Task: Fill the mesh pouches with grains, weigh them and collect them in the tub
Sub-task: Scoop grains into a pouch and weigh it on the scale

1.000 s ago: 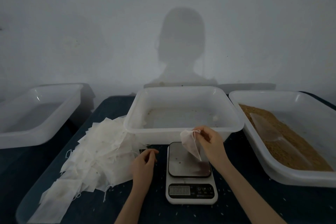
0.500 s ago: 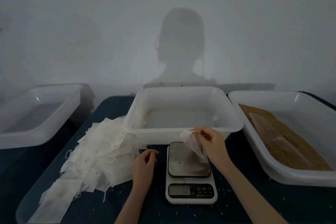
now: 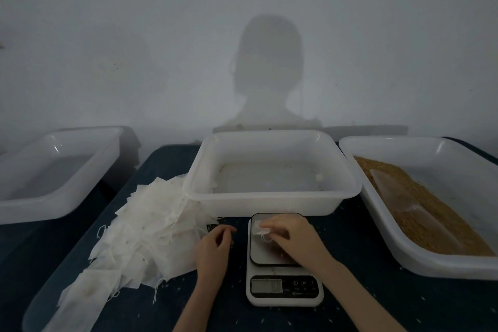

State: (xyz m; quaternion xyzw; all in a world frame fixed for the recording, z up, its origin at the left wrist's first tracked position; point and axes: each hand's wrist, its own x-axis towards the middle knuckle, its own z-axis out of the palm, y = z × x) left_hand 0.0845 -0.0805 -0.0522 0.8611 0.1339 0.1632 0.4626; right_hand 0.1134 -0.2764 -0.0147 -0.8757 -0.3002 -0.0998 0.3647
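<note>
Mesh pouch (image 3: 260, 229) is down on the scale's platform (image 3: 269, 253), crumpled small at the near-left part of the steel plate, its string looping out beside it, and the right hand (image 3: 292, 238) is over it, fingertips pinching the fabric against the plate. The scale (image 3: 284, 290) sits on the dark table (image 3: 377, 304), right in front of the middle tub (image 3: 272, 198), whose floor shows only a few specks and one small pale scrap. Left hand (image 3: 214, 246) rests on the table just beside the scale, fingers loosely curled under, holding nothing that can be seen, its knuckles touching the edge of the heap of empty pouches (image 3: 145, 237) that fans out to the left. On the right, the grain tub (image 3: 420, 207) holds brown grains with a clear scoop (image 3: 398, 197) lying on them. A third tub (image 3: 54, 170) stands well apart at far left. The readout on the scale display (image 3: 266, 285) is too blurred to read. Loose grains dot the tabletop
</note>
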